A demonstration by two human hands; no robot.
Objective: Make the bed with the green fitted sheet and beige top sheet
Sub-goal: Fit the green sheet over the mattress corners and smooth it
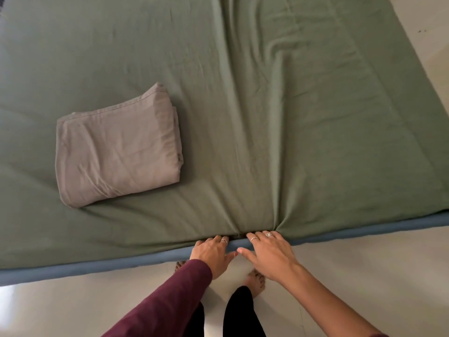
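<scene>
Both the left hand point(213, 251) and right hand point(269, 251) pinch the soft, limp green fitted sheet point(267, 117) at the mattress's near edge, where it bunches easily.

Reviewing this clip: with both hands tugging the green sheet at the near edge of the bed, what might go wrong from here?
1. The green fitted sheet is bunched where the left hand and right hand grip it; long creases fan out and may stay.
2. The blue mattress edge shows along the near side, so the sheet may slip off.
3. The folded beige top sheet lies on it and could shift.
</scene>
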